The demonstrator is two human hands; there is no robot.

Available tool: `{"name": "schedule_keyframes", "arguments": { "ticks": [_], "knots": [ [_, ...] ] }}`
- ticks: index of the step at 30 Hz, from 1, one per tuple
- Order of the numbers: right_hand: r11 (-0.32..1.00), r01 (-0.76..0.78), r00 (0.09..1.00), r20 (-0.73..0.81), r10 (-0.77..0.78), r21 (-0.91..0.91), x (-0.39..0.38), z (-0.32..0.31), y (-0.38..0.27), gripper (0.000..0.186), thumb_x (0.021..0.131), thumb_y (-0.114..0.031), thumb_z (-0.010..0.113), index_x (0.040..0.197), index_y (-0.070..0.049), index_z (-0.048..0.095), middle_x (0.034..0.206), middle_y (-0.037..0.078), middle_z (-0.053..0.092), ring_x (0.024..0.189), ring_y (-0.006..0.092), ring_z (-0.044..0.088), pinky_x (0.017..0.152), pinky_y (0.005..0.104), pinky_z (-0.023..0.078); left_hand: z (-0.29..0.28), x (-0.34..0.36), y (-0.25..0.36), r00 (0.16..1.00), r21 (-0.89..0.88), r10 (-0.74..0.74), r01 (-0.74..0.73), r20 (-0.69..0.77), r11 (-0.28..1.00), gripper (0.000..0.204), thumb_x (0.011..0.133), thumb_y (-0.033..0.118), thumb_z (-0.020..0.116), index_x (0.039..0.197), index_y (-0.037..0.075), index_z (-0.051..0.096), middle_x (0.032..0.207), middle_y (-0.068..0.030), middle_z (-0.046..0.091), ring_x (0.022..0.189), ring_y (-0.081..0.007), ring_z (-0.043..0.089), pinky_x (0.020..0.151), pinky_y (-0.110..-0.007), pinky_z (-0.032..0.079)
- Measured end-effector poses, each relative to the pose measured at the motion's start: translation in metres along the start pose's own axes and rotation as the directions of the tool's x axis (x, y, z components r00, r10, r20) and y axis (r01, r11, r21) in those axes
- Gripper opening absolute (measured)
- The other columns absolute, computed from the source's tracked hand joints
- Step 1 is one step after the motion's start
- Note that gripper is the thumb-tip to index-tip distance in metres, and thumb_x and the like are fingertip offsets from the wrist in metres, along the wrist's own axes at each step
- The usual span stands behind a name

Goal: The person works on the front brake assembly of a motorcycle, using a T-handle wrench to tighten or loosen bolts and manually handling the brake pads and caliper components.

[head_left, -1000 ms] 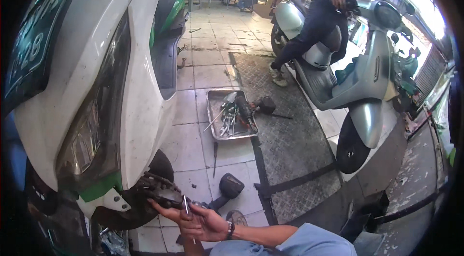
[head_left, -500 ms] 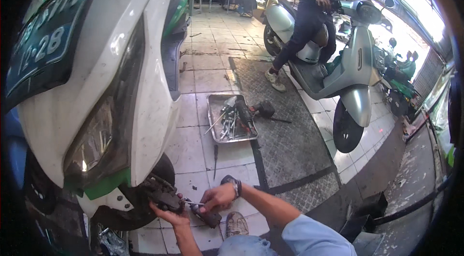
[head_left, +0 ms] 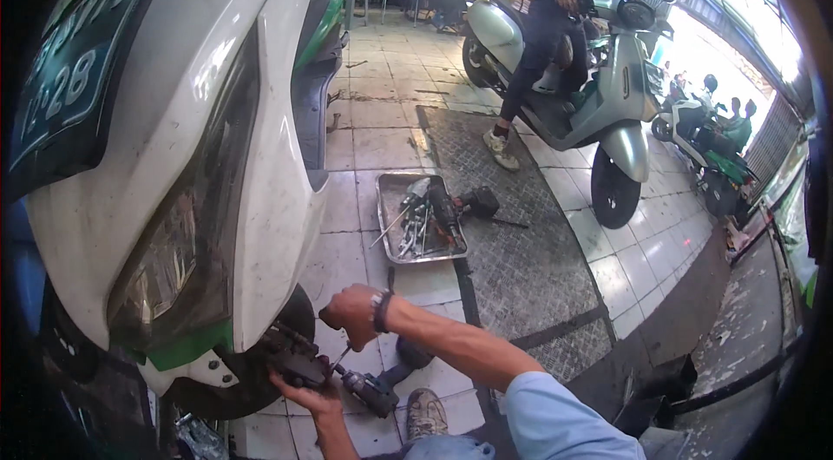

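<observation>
My left hand cups the dark brake caliper from below, beside the front wheel of the white scooter. My right hand is a fist above and to the right of it, closed on a thin metal hand tool. The tool slants down to the caliper's right side; its exact kind and upper end are hidden in the fist. Just right of the caliper, a dark cordless drill lies on the tiles, its bit towards my left hand.
Ahead, a metal tray holds several tools, with another power tool across it. A ridged dark mat lies to its right. Beyond, a person sits astride a silver scooter. My shoe is near the drill.
My right hand has risen away from the drill, and the thin tool has swung from nearly level to steeply slanted. The left hand still supports the caliper.
</observation>
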State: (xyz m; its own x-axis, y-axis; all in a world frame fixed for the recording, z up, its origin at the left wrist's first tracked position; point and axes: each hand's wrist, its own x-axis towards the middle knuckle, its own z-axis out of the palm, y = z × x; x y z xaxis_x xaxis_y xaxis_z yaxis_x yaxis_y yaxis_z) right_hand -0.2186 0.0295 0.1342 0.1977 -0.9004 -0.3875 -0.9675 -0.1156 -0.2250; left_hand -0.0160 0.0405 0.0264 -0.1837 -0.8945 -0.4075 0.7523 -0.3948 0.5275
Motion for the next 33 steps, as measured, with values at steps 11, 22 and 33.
{"name": "schedule_keyframes", "arguments": {
  "ticks": [11,22,33],
  "knots": [
    [-0.199,0.403,0.679,-0.146,0.720,0.893,-0.048,0.144,0.000,0.034,0.093,0.000,0.053,0.126,-0.002,0.059,0.121,0.016,0.069,0.093,0.0192,0.068,0.083,0.0353,0.061,0.022,-0.008,-0.001,0.984,-0.122,0.004,-0.026,-0.176,0.992,0.059,0.097,0.067,0.046,0.128,0.020,0.063,0.108,-0.0037,0.070,0.075,-0.0202,0.066,0.056,-0.034,0.056],
    [-0.315,0.247,0.779,0.005,0.627,0.916,0.030,0.074,-0.038,0.035,0.102,-0.039,0.066,0.101,-0.005,0.058,0.069,0.001,0.052,0.050,0.0135,0.048,0.050,0.0305,0.040,-0.020,0.015,-0.016,0.991,-0.048,0.129,-0.127,0.043,0.991,0.071,0.098,0.063,0.049,0.145,0.010,0.051,0.141,-0.0132,0.058,0.119,-0.0311,0.064,0.095,-0.048,0.058],
    [0.493,0.459,0.631,-0.662,0.404,0.739,0.060,0.039,-0.067,0.062,0.099,-0.046,0.063,0.133,0.005,0.055,0.111,0.026,0.071,0.102,0.0458,0.067,0.092,0.0445,0.053,-0.029,0.016,-0.024,0.978,-0.060,0.200,-0.203,-0.055,0.977,0.072,0.102,0.057,0.045,0.156,0.010,0.037,0.155,-0.0163,0.045,0.139,-0.0334,0.049,0.117,-0.048,0.039]
  ]
}}
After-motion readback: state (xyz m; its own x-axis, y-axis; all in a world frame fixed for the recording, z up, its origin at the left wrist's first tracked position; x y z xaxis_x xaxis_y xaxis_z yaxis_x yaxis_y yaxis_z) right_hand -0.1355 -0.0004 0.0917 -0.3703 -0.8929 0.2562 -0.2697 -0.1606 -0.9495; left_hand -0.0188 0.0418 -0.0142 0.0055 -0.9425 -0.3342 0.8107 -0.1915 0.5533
